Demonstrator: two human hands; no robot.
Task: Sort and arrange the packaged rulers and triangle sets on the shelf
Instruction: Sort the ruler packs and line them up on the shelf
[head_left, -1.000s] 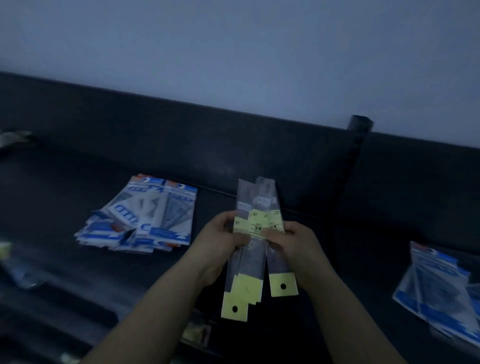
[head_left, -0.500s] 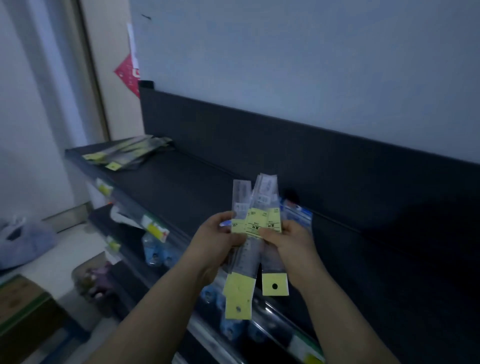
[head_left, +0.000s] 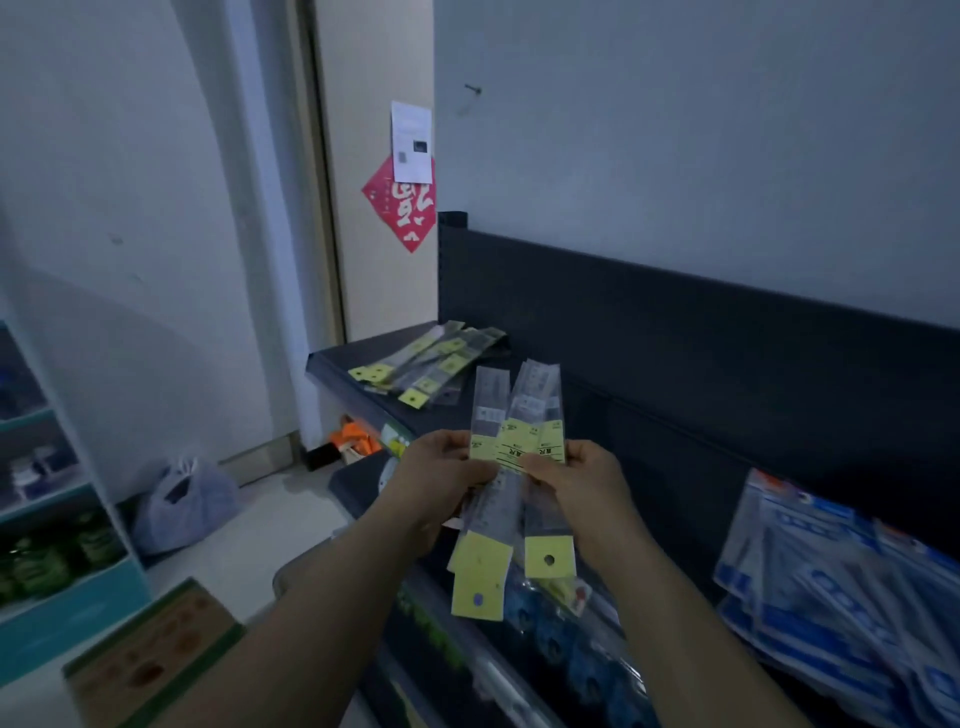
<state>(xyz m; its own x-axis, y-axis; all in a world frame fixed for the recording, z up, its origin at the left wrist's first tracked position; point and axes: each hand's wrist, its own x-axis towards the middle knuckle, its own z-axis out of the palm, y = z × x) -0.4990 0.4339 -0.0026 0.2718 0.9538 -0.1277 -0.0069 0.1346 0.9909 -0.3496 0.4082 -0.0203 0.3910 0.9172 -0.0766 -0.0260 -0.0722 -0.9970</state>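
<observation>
Packaged rulers (head_left: 519, 410), pinched mid-length in the closed grip of your left hand (head_left: 441, 488) and right hand (head_left: 582, 483), seem light, stiff and, in this dim view, probably slick-sleeved; hold them there.

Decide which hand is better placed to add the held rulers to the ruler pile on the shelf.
Probably the left hand: it grips the packaged rulers on the side nearer the ruler pile; the right hand would reach across.

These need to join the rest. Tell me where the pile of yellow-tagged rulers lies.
In the head view, the pile of rulers lies at the far left end of the top shelf, below the red paper on the door.
</observation>
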